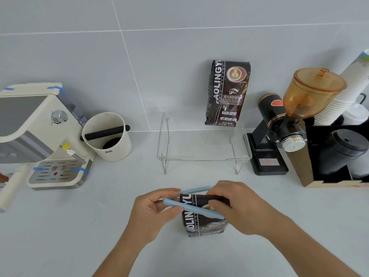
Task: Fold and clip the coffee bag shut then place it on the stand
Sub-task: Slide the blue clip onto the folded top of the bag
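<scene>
A dark coffee bag [201, 222] stands on the counter near me, its top folded over. A light blue clip [191, 206] straddles the folded top, its two arms spread open. My left hand [157, 208] pinches the clip's left end. My right hand [237, 206] holds the bag's folded top and the clip's right end. A clear acrylic stand [203, 156] sits behind the bag, with a second coffee bag [227, 92] upright on its back right part, leaning on the wall.
A cream espresso machine [40, 136] and a white knock box [107, 136] stand at the left. A black grinder with an amber hopper [289, 120] and a box of cups and lids [339, 146] stand at the right.
</scene>
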### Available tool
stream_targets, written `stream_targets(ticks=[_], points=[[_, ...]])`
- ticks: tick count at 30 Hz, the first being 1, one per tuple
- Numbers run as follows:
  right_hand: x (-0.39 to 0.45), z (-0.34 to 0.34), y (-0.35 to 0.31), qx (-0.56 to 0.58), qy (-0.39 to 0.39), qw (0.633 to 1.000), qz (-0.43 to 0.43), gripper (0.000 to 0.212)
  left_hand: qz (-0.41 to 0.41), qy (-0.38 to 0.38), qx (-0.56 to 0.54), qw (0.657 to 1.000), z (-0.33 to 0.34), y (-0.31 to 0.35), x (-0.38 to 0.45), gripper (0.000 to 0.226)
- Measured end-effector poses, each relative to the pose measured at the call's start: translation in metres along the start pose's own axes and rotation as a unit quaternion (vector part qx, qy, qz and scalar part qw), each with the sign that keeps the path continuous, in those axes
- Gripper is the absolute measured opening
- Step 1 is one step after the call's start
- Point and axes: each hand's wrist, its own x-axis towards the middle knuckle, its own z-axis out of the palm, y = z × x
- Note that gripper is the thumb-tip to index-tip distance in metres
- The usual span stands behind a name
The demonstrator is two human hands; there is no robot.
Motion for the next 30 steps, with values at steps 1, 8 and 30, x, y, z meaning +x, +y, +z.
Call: stream_targets(ticks=[1, 8, 30], points=[[-0.001, -0.001, 0.0, 0.002, 0.006, 1.0, 0.001, 0.014, 0.0, 0.002, -0.009, 1.0, -0.002, 0.001, 0.0, 0.038], [-0.002, -0.008, 0.0, 0.007, 0.043, 0.999, 0.019, 0.006, 0.018, -0.009, -0.023, 1.0, -0.003, 0.009, 0.003, 0.047], [-0.003, -0.018, 0.006, 0.0, 0.032, 0.999, -0.028, 0.012, -0.012, -0.039, -0.074, 0.996, 0.008, 0.003, 0.001, 0.028]])
